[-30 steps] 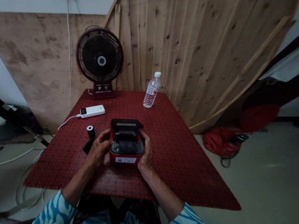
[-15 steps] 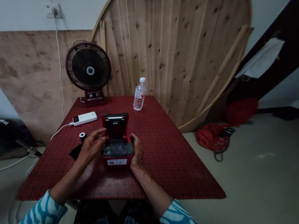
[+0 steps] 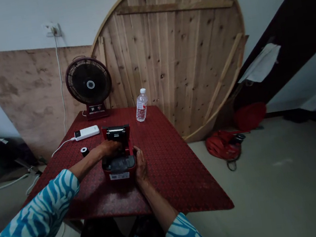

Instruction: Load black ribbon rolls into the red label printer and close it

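Note:
A small red and black label printer (image 3: 119, 164) rests on the table with its lid (image 3: 116, 132) raised, a metallic roller showing inside the lid. My left hand (image 3: 111, 147) reaches over the left side into the opening. Its fingertips are down inside and cannot be made out, so any grip there is hidden. Against the printer's right side lies my right hand (image 3: 140, 166), holding the body steady. A dark roll with a pale end and a hole in it (image 3: 84, 151) stands left of the printer, partly behind my left forearm.
On the red patterned table (image 3: 170, 164) are a white power bank (image 3: 87, 132) with a cable, a clear water bottle (image 3: 141, 106) and a dark fan (image 3: 90, 85). A large round wooden board (image 3: 166, 54) leans behind. An orange-red bag (image 3: 222, 146) lies on the floor.
My left hand has moved from beside the printer's left edge into its opening. My right hand stays at the right side. The whole view has shifted slightly.

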